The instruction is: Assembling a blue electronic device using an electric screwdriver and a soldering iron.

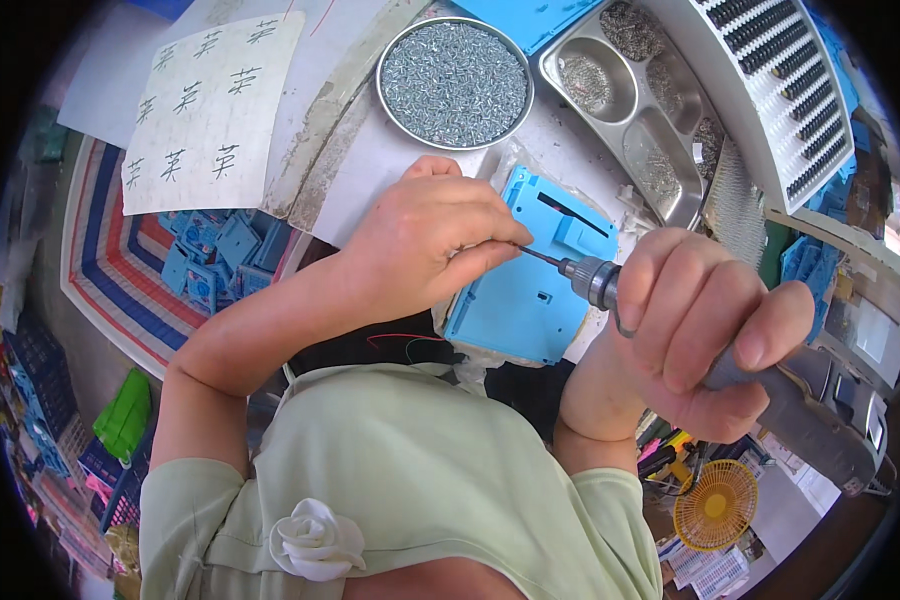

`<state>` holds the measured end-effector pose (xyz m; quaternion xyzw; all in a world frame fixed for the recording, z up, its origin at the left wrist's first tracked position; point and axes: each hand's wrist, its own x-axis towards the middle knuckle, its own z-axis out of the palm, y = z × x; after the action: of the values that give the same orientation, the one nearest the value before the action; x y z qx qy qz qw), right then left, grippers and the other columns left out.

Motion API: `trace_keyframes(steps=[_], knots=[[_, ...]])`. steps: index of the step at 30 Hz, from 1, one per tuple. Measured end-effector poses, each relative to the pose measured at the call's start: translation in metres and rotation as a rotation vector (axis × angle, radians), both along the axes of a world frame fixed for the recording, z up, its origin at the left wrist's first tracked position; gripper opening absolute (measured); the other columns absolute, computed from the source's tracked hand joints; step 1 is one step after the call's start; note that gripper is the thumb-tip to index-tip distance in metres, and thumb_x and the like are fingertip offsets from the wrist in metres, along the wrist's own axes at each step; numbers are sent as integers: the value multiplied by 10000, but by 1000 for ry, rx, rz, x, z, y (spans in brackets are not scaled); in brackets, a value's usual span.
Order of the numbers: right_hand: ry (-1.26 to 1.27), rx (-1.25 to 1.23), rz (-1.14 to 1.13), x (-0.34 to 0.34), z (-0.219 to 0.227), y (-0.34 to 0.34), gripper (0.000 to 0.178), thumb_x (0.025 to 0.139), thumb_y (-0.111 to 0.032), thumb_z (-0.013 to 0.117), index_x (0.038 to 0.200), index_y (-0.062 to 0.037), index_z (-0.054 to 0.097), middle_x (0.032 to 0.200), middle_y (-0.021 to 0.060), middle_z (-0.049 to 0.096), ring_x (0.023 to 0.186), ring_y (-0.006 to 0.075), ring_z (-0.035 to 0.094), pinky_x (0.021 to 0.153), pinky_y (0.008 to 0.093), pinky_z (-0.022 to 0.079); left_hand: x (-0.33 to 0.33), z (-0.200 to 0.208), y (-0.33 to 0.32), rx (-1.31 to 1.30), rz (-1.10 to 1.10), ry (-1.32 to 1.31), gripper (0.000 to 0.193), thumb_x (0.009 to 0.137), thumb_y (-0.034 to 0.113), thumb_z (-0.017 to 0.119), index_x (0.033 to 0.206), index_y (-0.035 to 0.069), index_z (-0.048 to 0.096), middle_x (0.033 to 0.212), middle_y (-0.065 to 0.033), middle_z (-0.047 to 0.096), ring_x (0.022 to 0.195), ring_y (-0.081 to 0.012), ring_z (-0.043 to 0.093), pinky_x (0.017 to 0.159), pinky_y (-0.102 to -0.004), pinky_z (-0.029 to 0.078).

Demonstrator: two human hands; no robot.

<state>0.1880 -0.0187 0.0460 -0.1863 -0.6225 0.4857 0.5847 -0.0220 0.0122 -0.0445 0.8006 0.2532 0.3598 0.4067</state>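
Note:
My right hand (705, 320) is wrapped round a dark grey electric screwdriver (810, 415), tilted with its bit pointing left. At the tip of the bit, the thumb and forefinger of my left hand (435, 235) are pinched together. Whatever lies between those fingertips is too small to make out. Below both hands is a light-blue plastic casing (505, 312), flat on the work surface, with a long dark slot near its far edge and a small square hole. My left hand covers part of its left side.
Beyond my left hand stands a round metal dish (382, 88) full of small screws. To its right lie a compartmented steel tray (620, 112) with small metal parts and a white rack (765, 130) of black pieces. At left, a striped bag (105, 265) holds blue casings (210, 250).

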Motion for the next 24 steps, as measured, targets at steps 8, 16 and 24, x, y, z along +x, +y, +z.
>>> trace_keyframes(steps=[8, 16, 24], knots=[[64, -21, 20, -5, -1, -9, 282, 1013, -370, 660, 1137, -153, 529, 692, -71, 586, 551, 55, 531, 562, 239, 436, 0, 5, -12, -180, -38, -72, 176, 776, -14, 799, 934, 59, 774, 822, -36, 692, 711, -181, 624, 824, -336, 435], [37, -68, -38, -12, -5, -26, 265, 1006, -332, 671, 1118, -141, 525, 667, -63, 579, 526, 75, 522, 542, 262, 433, -1, -2, -9, 58, -90, -71, 195, 755, 33, 814, 912, 63, 703, 901, -43, 674, 835, -232, 634, 806, -352, 451], [101, -287, -81, -40, -23, -47, 323, 871, -180, 838, 986, -55, 563, 664, 48, 572, 548, 190, 541, 580, 366, 485, -18, -30, 80, 489, 416, 542, 169, 853, 263, 725, 865, 98, 759, 887, -81, 650, 990, -283, 612, 912, -509, 429]])
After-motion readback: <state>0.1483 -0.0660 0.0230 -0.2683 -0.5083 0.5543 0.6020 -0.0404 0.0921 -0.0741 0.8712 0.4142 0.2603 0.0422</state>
